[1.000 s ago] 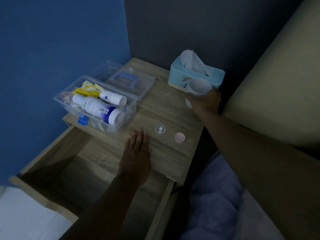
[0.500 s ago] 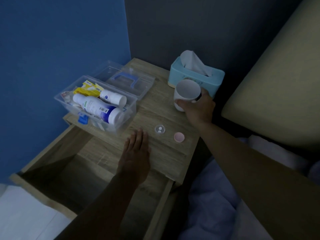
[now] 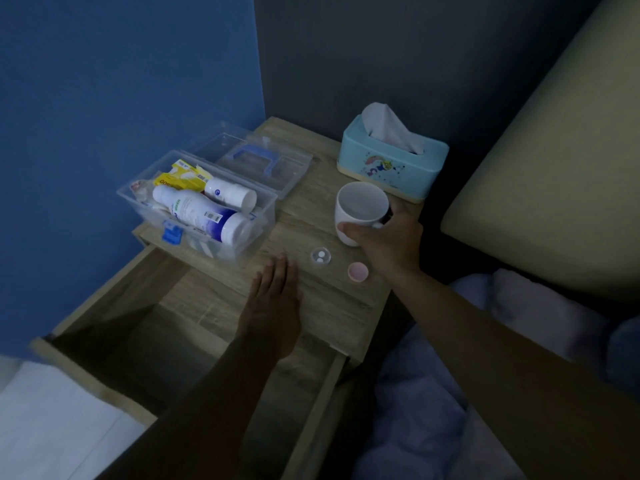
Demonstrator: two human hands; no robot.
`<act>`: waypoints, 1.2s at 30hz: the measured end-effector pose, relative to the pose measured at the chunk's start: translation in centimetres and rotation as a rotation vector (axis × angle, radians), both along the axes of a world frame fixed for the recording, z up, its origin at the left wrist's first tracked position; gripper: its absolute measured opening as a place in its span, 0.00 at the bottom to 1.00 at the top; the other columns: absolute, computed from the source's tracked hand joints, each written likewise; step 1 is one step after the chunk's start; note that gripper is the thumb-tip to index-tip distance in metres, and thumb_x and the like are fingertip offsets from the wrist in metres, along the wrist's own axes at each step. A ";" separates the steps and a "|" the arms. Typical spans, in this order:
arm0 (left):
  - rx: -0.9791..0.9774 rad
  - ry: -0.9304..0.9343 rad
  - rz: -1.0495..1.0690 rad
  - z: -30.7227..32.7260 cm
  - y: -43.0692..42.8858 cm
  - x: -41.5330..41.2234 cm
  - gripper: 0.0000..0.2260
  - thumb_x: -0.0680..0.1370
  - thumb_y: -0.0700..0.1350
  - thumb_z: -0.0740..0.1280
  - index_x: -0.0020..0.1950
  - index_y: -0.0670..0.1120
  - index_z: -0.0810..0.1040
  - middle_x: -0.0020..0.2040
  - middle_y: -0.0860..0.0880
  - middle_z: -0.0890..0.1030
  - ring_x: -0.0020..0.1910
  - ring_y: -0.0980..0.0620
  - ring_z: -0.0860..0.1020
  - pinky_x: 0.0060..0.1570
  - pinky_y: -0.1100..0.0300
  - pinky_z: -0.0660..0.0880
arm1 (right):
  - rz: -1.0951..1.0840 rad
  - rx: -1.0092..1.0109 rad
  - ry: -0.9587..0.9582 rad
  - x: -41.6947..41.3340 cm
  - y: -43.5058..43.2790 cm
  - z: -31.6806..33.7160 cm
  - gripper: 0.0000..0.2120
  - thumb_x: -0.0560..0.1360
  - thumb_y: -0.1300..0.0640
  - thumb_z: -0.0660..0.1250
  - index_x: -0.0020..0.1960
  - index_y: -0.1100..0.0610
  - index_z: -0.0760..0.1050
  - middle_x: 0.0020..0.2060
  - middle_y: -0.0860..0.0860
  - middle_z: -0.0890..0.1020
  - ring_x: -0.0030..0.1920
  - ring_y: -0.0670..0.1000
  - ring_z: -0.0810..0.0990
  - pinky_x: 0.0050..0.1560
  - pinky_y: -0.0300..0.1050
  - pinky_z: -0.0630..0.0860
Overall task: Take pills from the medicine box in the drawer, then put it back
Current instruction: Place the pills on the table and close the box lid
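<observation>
The clear medicine box (image 3: pixel 258 233) stands on the left of the wooden nightstand top (image 3: pixel 332 306), its lid (image 3: pixel 263 161) folded back, with white bottles and a yellow packet inside. Two white pills lie in a small clear cap (image 3: pixel 320 256) near the middle of the top. A pink cap (image 3: pixel 357 271) lies just right of it. My left hand (image 3: pixel 273 306) rests flat on the top, fingers apart, holding nothing. My right hand (image 3: pixel 388 240) grips a white mug (image 3: pixel 360 211) that sits just behind the pills. The drawer (image 3: pixel 114 299) below is pulled out.
A teal tissue box (image 3: pixel 391 161) stands at the back right of the nightstand. A blue wall runs along the left, a padded beige headboard (image 3: pixel 554 188) on the right, and pale bedding (image 3: pixel 433 410) lies at the lower right.
My right hand has brought the mug from beside the tissue box leftward and closer, down to a spot near the pills. My left hand has stayed still.
</observation>
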State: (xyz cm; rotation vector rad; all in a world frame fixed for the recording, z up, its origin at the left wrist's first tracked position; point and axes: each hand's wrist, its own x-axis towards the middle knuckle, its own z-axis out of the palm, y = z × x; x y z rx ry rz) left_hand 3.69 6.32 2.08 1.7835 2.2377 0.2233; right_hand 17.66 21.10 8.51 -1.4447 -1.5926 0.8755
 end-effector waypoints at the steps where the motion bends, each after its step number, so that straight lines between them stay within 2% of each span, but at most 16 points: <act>1: -0.006 -0.007 0.003 0.1 0.0 0.0 0.27 0.83 0.51 0.47 0.79 0.44 0.44 0.80 0.43 0.45 0.79 0.45 0.43 0.76 0.51 0.42 | 0.002 -0.006 0.006 0.1 -0.1 0.0 0.32 0.60 0.52 0.83 0.62 0.52 0.77 0.54 0.45 0.82 0.51 0.40 0.77 0.50 0.36 0.73; 7: -0.045 -0.016 -0.001 0.3 0.2 0.0 0.27 0.83 0.51 0.47 0.79 0.44 0.42 0.80 0.43 0.43 0.79 0.45 0.42 0.77 0.50 0.43 | -0.005 -0.022 -0.002 -0.1 -0.3 -0.3 0.33 0.58 0.50 0.83 0.61 0.50 0.78 0.49 0.41 0.79 0.50 0.42 0.78 0.50 0.37 0.74; 12: -0.112 -0.048 -0.038 0.5 0.7 -0.8 0.29 0.83 0.49 0.52 0.79 0.45 0.42 0.80 0.43 0.42 0.78 0.44 0.42 0.75 0.50 0.42 | 0.036 -0.077 0.011 -0.3 -0.1 -0.5 0.37 0.58 0.52 0.83 0.65 0.53 0.74 0.54 0.44 0.80 0.54 0.45 0.78 0.44 0.31 0.70; 14: -0.176 -0.080 -0.080 1.0 1.0 -1.7 0.31 0.82 0.48 0.56 0.79 0.45 0.42 0.80 0.44 0.42 0.78 0.44 0.42 0.75 0.50 0.43 | 0.086 -0.105 -0.030 -0.2 -0.2 -0.1 0.46 0.58 0.51 0.84 0.70 0.52 0.67 0.60 0.46 0.77 0.61 0.49 0.77 0.49 0.35 0.72; 16: -0.234 -0.162 -0.099 2.1 1.3 -2.8 0.32 0.81 0.47 0.58 0.79 0.46 0.43 0.80 0.45 0.43 0.79 0.44 0.44 0.75 0.51 0.46 | 0.173 -0.089 -0.132 -0.2 -0.6 0.7 0.61 0.57 0.45 0.83 0.78 0.51 0.49 0.71 0.50 0.69 0.71 0.51 0.69 0.64 0.46 0.71; 17: -0.237 -0.221 -0.092 2.7 1.2 -3.3 0.31 0.81 0.47 0.57 0.79 0.47 0.44 0.80 0.45 0.45 0.79 0.45 0.47 0.75 0.51 0.49 | 0.205 -0.041 -0.173 -0.4 -0.9 1.1 0.63 0.59 0.43 0.82 0.79 0.49 0.42 0.75 0.51 0.64 0.74 0.52 0.65 0.69 0.49 0.67; 20: -0.113 -0.307 -0.048 4.2 -0.2 -4.8 0.24 0.81 0.46 0.57 0.77 0.47 0.58 0.77 0.46 0.61 0.74 0.46 0.64 0.70 0.53 0.63 | 0.263 0.162 -0.173 -1.6 -2.1 2.4 0.51 0.69 0.42 0.75 0.80 0.48 0.46 0.79 0.51 0.57 0.77 0.49 0.57 0.72 0.45 0.61; 22: 0.017 -0.286 -0.009 4.7 -1.9 -5.7 0.14 0.80 0.45 0.58 0.66 0.48 0.72 0.63 0.46 0.76 0.62 0.49 0.76 0.62 0.55 0.74 | 0.346 0.206 -0.119 -3.0 -3.3 3.1 0.43 0.73 0.42 0.70 0.79 0.47 0.49 0.78 0.49 0.60 0.76 0.43 0.57 0.70 0.36 0.59; 23: 0.052 -0.268 0.018 4.8 -2.9 -6.2 0.11 0.80 0.44 0.59 0.61 0.48 0.75 0.58 0.48 0.79 0.57 0.51 0.78 0.57 0.57 0.76 | 0.400 0.200 -0.084 -3.8 -3.9 3.3 0.40 0.74 0.42 0.68 0.78 0.47 0.51 0.77 0.48 0.63 0.74 0.39 0.59 0.67 0.31 0.59; 25: 0.072 -0.236 0.084 4.9 -4.7 -7.3 0.11 0.80 0.44 0.60 0.61 0.47 0.75 0.57 0.48 0.79 0.55 0.52 0.78 0.53 0.61 0.74 | 0.494 0.161 -0.037 -5.6 -4.7 3.5 0.37 0.75 0.45 0.68 0.77 0.46 0.54 0.72 0.48 0.70 0.67 0.34 0.65 0.61 0.24 0.64; 28: -0.005 -0.166 0.279 5.2 -6.1 -9.3 0.14 0.81 0.45 0.59 0.66 0.44 0.72 0.56 0.46 0.79 0.53 0.52 0.78 0.50 0.60 0.73 | 0.495 0.025 -0.013 -8.9 -5.1 2.9 0.31 0.76 0.48 0.69 0.76 0.49 0.62 0.67 0.50 0.76 0.66 0.45 0.74 0.62 0.42 0.75; 29: -0.052 -0.116 0.329 5.6 -6.2 -9.9 0.14 0.81 0.45 0.58 0.65 0.43 0.73 0.54 0.46 0.79 0.51 0.52 0.79 0.48 0.59 0.74 | 0.460 -0.030 0.007 -9.9 -4.9 2.6 0.30 0.76 0.48 0.68 0.75 0.51 0.63 0.67 0.51 0.76 0.66 0.47 0.75 0.60 0.43 0.76; 31: -0.090 -0.071 0.415 6.2 -6.2 -11.0 0.15 0.81 0.44 0.58 0.65 0.40 0.72 0.55 0.42 0.80 0.52 0.47 0.79 0.51 0.54 0.76 | 0.388 -0.118 0.019 -12.0 -4.4 2.2 0.31 0.77 0.47 0.67 0.76 0.53 0.62 0.70 0.54 0.74 0.66 0.51 0.76 0.52 0.35 0.75; 33: -0.004 -0.160 0.484 6.6 -6.0 -12.3 0.21 0.81 0.41 0.57 0.73 0.38 0.63 0.69 0.38 0.72 0.66 0.42 0.73 0.63 0.49 0.71 | 0.319 -0.169 0.006 -13.7 -3.6 1.7 0.34 0.78 0.48 0.66 0.78 0.56 0.57 0.73 0.55 0.69 0.69 0.54 0.73 0.56 0.37 0.72; 34: 0.068 -0.203 0.479 6.7 -5.8 -12.9 0.26 0.80 0.38 0.57 0.77 0.37 0.55 0.76 0.38 0.60 0.74 0.42 0.63 0.70 0.50 0.64 | 0.285 -0.195 0.008 -14.5 -3.2 1.6 0.35 0.78 0.48 0.65 0.79 0.56 0.54 0.75 0.56 0.67 0.71 0.55 0.72 0.58 0.39 0.72; 36: 0.196 -0.227 0.405 6.8 -5.3 -13.9 0.32 0.79 0.34 0.57 0.78 0.38 0.43 0.80 0.41 0.45 0.79 0.44 0.47 0.76 0.55 0.50 | 0.220 -0.270 0.024 -15.9 -2.3 1.1 0.36 0.79 0.49 0.64 0.80 0.57 0.50 0.75 0.58 0.66 0.71 0.58 0.72 0.59 0.44 0.73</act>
